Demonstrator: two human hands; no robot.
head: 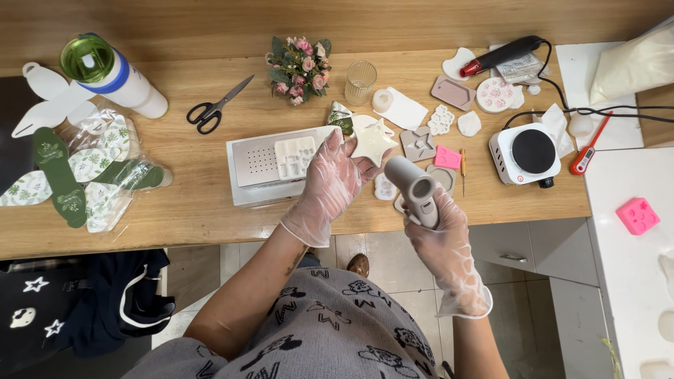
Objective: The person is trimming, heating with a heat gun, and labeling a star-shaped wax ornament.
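Note:
My left hand point(328, 184), in a thin clear glove, holds a white star-shaped cast piece point(373, 140) up over the wooden table point(196, 140). My right hand point(441, 231), also gloved, grips a grey handheld tool point(415, 189) with its round nozzle aimed toward the star. Both hands hover just past the table's front edge, close together. Under the left hand lies a white rectangular box point(256, 165) with a white mould tray point(295, 156) on it.
Several silicone moulds and small cast pieces point(441, 119) lie around. A small hot plate point(526, 154) sits right, black scissors point(214, 107) and a flower bunch point(300, 69) behind, a bottle point(112, 74) and bagged leaf-print cutouts point(91, 175) left. A pink mould point(637, 215) rests on the white counter.

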